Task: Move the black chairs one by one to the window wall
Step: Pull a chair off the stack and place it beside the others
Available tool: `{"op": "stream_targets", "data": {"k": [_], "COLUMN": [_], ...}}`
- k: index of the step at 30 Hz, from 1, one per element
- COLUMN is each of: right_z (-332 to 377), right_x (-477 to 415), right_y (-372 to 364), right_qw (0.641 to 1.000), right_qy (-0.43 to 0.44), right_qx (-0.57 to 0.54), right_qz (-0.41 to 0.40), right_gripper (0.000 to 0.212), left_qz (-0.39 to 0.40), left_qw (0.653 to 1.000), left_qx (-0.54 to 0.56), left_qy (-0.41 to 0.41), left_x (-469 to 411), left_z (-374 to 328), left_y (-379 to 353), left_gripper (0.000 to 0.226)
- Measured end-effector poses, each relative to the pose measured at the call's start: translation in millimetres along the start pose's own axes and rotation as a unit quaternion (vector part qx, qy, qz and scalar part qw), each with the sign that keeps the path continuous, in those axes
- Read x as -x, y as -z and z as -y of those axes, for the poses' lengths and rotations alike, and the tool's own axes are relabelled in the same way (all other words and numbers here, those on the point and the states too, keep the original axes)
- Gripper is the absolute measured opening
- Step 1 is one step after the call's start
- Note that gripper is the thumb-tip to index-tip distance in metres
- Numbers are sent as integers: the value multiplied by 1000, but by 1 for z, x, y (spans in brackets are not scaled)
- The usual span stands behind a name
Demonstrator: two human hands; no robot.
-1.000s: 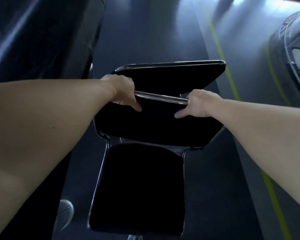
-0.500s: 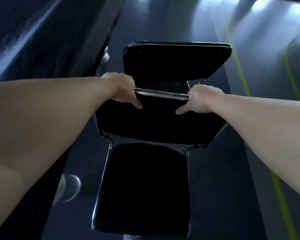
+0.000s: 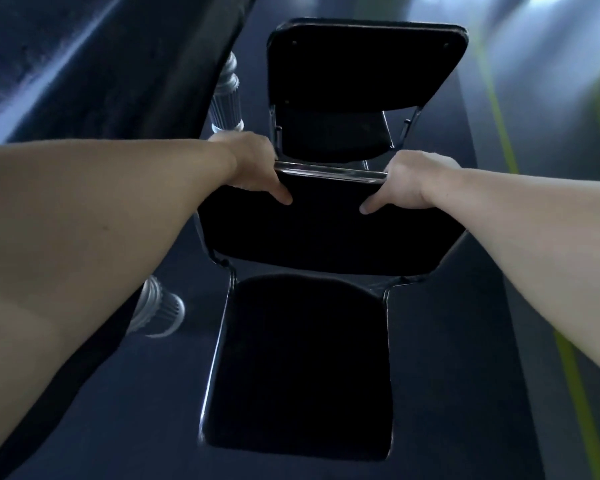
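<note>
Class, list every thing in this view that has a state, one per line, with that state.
left hand, gripping the chrome bar
right hand, gripping the chrome bar
near black chair, upright, held by its bar
far black chair, upright, untouched

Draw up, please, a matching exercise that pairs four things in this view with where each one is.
Things:
1. near chair
2. far chair
3. nearer silver leg
4. yellow line

Places:
a. runs along the floor on the right
b. gripped at its top rail by the left hand and the right hand
c. stands ahead, beyond both hands
d. left of the near chair's seat

Pairs: 1-b, 2-c, 3-d, 4-a
</note>
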State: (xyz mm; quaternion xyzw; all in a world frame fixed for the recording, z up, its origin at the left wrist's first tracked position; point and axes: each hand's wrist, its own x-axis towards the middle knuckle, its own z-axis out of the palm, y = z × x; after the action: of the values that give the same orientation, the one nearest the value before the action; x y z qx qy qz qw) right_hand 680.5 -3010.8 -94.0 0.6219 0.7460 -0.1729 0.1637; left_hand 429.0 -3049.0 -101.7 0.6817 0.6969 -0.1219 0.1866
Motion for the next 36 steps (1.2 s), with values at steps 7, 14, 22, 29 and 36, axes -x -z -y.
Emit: {"op": "stream_targets", "data": {"k": [7, 14, 22, 29, 36], "right_z": [4, 10, 17, 3, -11], "right_x": [70, 147, 237, 314, 376], "right_y": [-34, -70, -121, -161, -190], "right_qw": [1000, 1000, 999, 998, 999], "right_qy": [-20, -18, 23, 42, 29], "right_qx": [-1, -7, 11, 22, 18], "right_qz": [7, 21, 28, 32, 28], "right_gripper": [63, 60, 66, 63, 57], "left_qz": [5, 11, 12, 25, 20], "left_qw": [1000, 1000, 998, 997, 998], "left_qx": [-10, -2, 24, 27, 18], "left_qy": [-10, 12, 56, 74, 55], "left_x": [63, 145, 255, 334, 384], "left_z": [-7, -14, -22, -48, -69], "left_y": [-30, -64, -120, -159, -186], "left_gripper": [61, 60, 53, 55, 55]}}
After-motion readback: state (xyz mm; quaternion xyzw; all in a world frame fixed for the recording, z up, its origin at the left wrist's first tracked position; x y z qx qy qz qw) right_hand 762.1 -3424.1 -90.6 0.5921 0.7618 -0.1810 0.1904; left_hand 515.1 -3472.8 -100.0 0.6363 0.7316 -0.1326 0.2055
